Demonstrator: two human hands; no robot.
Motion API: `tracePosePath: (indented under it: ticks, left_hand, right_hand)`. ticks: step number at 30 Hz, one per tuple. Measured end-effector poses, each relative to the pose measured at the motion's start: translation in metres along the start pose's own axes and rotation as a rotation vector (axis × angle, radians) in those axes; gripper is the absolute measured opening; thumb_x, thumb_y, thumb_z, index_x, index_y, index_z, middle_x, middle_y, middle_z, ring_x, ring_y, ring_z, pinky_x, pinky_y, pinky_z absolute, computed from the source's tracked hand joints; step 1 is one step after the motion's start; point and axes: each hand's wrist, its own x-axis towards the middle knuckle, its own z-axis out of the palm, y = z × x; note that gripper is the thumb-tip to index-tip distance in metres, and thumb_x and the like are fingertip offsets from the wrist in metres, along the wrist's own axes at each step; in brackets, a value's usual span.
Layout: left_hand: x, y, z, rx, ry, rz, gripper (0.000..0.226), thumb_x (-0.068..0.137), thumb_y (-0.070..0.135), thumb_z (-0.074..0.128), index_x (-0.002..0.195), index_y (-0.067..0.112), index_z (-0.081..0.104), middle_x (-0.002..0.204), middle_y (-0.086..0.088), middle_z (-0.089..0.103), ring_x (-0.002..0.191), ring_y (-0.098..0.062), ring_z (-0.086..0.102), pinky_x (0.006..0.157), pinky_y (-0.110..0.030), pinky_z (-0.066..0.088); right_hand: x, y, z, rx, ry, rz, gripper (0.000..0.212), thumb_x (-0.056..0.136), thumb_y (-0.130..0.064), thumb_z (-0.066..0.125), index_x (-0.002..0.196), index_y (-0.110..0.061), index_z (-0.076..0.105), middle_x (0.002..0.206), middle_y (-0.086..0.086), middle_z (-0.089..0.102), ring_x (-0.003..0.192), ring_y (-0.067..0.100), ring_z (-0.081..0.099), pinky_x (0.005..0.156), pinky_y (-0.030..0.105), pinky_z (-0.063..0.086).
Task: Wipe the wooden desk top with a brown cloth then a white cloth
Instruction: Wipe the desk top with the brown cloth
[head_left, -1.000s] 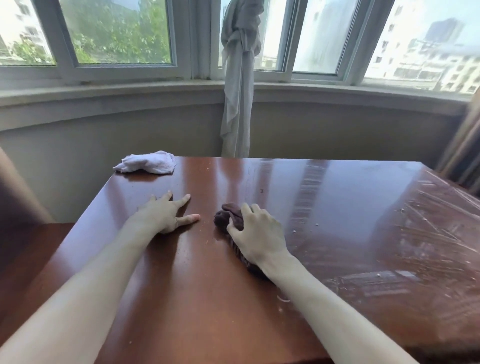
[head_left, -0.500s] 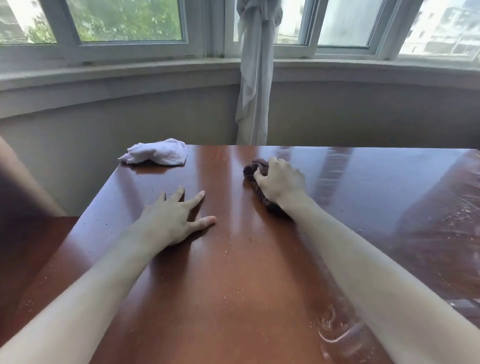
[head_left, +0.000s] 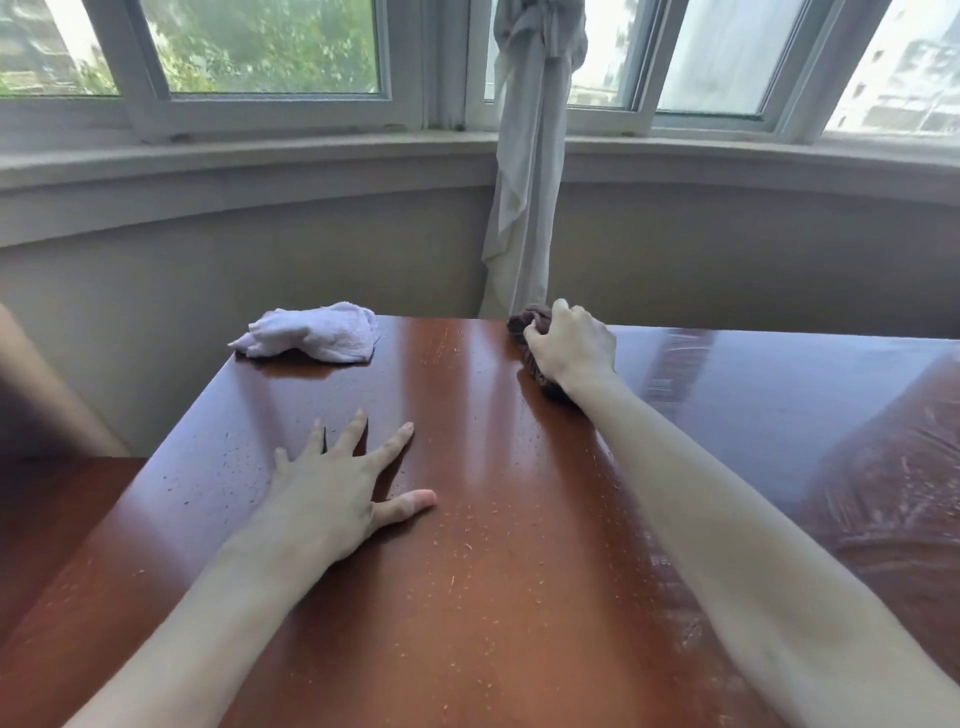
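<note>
My right hand (head_left: 571, 345) grips a bunched brown cloth (head_left: 531, 322) and holds it down at the far edge of the glossy wooden desk top (head_left: 467, 571). Most of the cloth is hidden under the hand; a bit shows by the fingers and under the wrist. My left hand (head_left: 337, 493) rests flat on the desk with fingers spread, nearer to me and left of centre. A crumpled white cloth (head_left: 317, 332) lies on the far left corner of the desk, apart from both hands.
Dust specks cover the desk surface, and streaky smears show on its right part (head_left: 883, 493). A tied grey curtain (head_left: 524, 182) hangs behind the far edge. A curved windowsill (head_left: 260, 156) and wall stand beyond. A lower wooden surface (head_left: 52, 519) adjoins on the left.
My right hand has pushed the brown cloth away from me, from mid-desk to the far edge. The left hand has stayed flat in place. The view has tilted downward.
</note>
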Motion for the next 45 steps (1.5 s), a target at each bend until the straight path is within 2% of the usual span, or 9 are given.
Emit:
tracePosePath:
  ticks: [4,8,16,20,24,30,36,41,45]
  left_hand:
    - [-0.001,0.0,-0.005,-0.01,0.01,0.004,0.098,0.065,0.093,0.014,0.154,0.055,-0.004,0.169,0.002,0.002,0.152,-0.037,0.012,0.116,-0.058,0.03]
    - [-0.006,0.0,-0.006,-0.008,0.024,0.011,0.09,0.076,0.092,0.022,0.155,0.054,0.001,0.168,-0.002,0.009,0.149,-0.04,0.018,0.112,-0.056,0.034]
    - [-0.017,-0.001,-0.011,-0.046,0.004,0.01,0.094,0.073,0.095,0.018,0.155,0.054,0.002,0.168,-0.002,0.009,0.151,-0.044,0.013,0.114,-0.062,0.03]
    - [-0.016,-0.002,-0.01,-0.036,0.0,0.013,0.093,0.074,0.094,0.016,0.155,0.053,0.001,0.168,-0.002,0.008,0.151,-0.043,0.012,0.114,-0.06,0.03]
    - [-0.009,-0.002,-0.003,-0.029,0.004,0.008,0.086,0.08,0.089,0.018,0.156,0.052,-0.001,0.169,-0.001,0.003,0.151,-0.04,0.01,0.113,-0.059,0.027]
    - [-0.003,-0.002,0.003,0.007,-0.002,0.009,0.107,0.053,0.092,-0.005,0.153,0.055,-0.011,0.168,0.002,-0.003,0.153,-0.036,0.003,0.118,-0.06,0.024]
    - [0.001,-0.002,0.007,0.041,0.0,0.005,0.088,0.072,0.089,0.007,0.15,0.058,-0.017,0.168,0.006,-0.013,0.155,-0.032,-0.005,0.121,-0.054,0.02]
    - [-0.001,-0.002,0.001,0.028,-0.028,-0.006,0.093,0.067,0.09,0.006,0.151,0.058,-0.015,0.168,0.006,-0.012,0.155,-0.033,-0.004,0.121,-0.056,0.019]
    - [-0.002,-0.001,-0.002,-0.025,-0.027,-0.003,0.095,0.065,0.092,0.008,0.152,0.058,-0.009,0.169,0.006,-0.008,0.155,-0.034,-0.002,0.119,-0.062,0.02]
  right_hand:
    - [-0.076,0.003,-0.028,0.013,-0.018,-0.071,0.029,0.097,-0.047,0.046,0.094,-0.018,0.048,0.112,0.01,0.066,0.104,0.036,0.062,0.075,0.039,0.038]
    - [-0.167,0.004,-0.063,0.0,-0.055,-0.142,0.037,0.099,-0.051,0.044,0.107,-0.016,0.056,0.108,0.007,0.064,0.101,0.034,0.063,0.075,0.04,0.045]
    - [-0.279,0.008,-0.103,0.003,-0.051,-0.174,0.033,0.095,-0.054,0.048,0.098,-0.021,0.053,0.102,0.0,0.063,0.098,0.028,0.062,0.068,0.037,0.037]
    - [-0.252,0.006,-0.094,0.033,-0.059,-0.151,0.032,0.096,-0.054,0.046,0.089,-0.023,0.042,0.098,0.003,0.065,0.094,0.032,0.064,0.07,0.039,0.043]
    - [-0.181,0.006,-0.069,0.022,-0.046,-0.095,0.032,0.097,-0.051,0.046,0.092,-0.02,0.047,0.107,0.008,0.067,0.101,0.036,0.064,0.075,0.039,0.043]
    - [-0.051,0.007,-0.019,0.025,-0.032,-0.015,0.028,0.095,-0.046,0.046,0.096,-0.018,0.052,0.111,0.011,0.069,0.105,0.037,0.063,0.079,0.04,0.041]
    - [0.033,0.007,0.006,0.012,-0.031,0.061,0.039,0.096,-0.045,0.048,0.114,-0.012,0.06,0.12,0.016,0.067,0.113,0.04,0.061,0.091,0.042,0.044]
    - [0.027,0.006,-0.001,0.004,-0.048,0.055,0.038,0.096,-0.044,0.047,0.115,-0.012,0.058,0.121,0.015,0.065,0.115,0.039,0.06,0.091,0.042,0.044]
    - [-0.032,0.01,-0.018,0.008,-0.047,-0.041,0.036,0.095,-0.046,0.046,0.108,-0.015,0.058,0.114,0.011,0.066,0.107,0.036,0.062,0.081,0.039,0.045]
